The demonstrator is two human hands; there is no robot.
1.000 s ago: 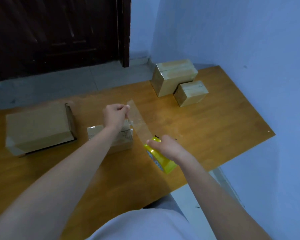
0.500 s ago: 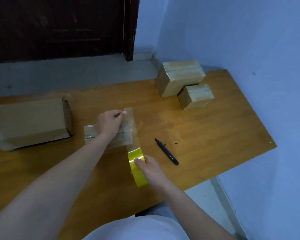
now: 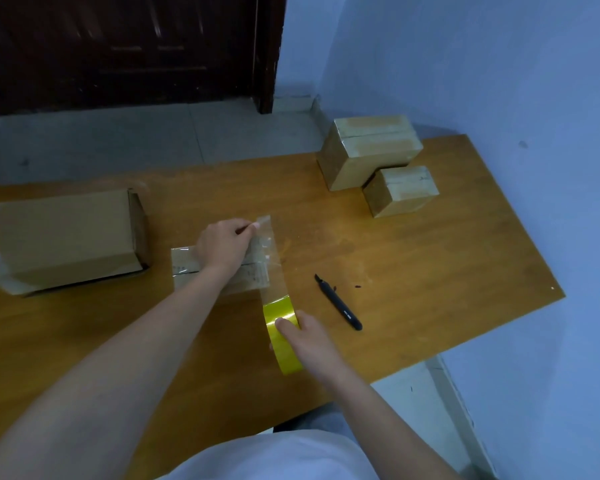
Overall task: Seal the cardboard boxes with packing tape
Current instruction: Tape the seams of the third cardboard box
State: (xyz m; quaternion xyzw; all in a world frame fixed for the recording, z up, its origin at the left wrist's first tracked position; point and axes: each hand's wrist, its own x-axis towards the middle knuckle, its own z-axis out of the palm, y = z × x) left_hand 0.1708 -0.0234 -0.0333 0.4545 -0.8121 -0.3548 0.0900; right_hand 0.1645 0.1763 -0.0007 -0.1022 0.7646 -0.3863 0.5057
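Taping step was underway on the small flat brown cardboard box (image 3: 219, 271) at frame centre: left hand (image 3: 224, 245) pinched the free end of the clear tape strip (image 3: 274, 261) over it, right hand (image 3: 309, 336) gripped the yellow tape roll (image 3: 280, 329) just below. Next move likely called for pressing the strip flat, then cutting it with the black utility knife (image 3: 338, 302) lying right of centre.

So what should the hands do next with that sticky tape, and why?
Probably lower the stretched tape onto the small box and press it flat. The left hand pinches its free end over the box, the right hand holds the yellow roll, and the strip looks not fully stuck down.
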